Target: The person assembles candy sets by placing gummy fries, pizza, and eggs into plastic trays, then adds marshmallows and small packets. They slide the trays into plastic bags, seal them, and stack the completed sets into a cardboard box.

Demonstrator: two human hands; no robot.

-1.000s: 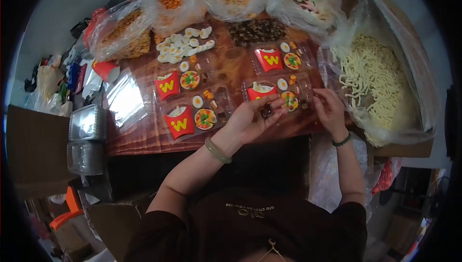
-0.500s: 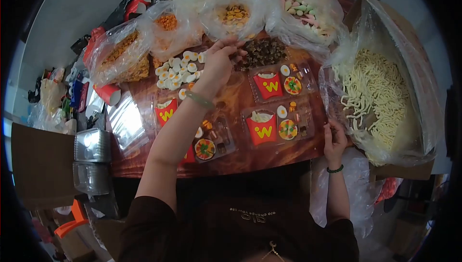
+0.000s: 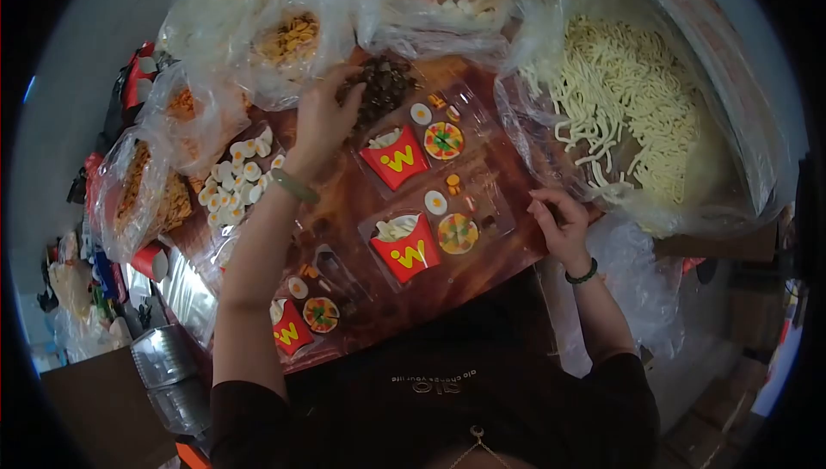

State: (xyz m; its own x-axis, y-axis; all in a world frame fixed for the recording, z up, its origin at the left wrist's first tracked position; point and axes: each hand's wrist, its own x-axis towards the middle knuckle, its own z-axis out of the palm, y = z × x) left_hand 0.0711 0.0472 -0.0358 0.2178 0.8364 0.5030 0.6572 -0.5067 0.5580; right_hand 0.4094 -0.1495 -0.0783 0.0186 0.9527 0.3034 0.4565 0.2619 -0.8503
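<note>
Dark candies lie heaped at the far side of the bench; the left hand reaches in, its grip hidden, so I cannot tell. The right hand, fingers loosely curled and holding nothing, steadies the near tray by its right edge.

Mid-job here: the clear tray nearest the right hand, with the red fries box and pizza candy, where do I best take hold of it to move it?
Probably by the flat rim of the clear tray at its right edge, coming in from the right beside the right hand. The tray lies flat on the table, shallow and filled; the red fries box and pizza candy sit loose, so a level edge grip seems safest.
</note>
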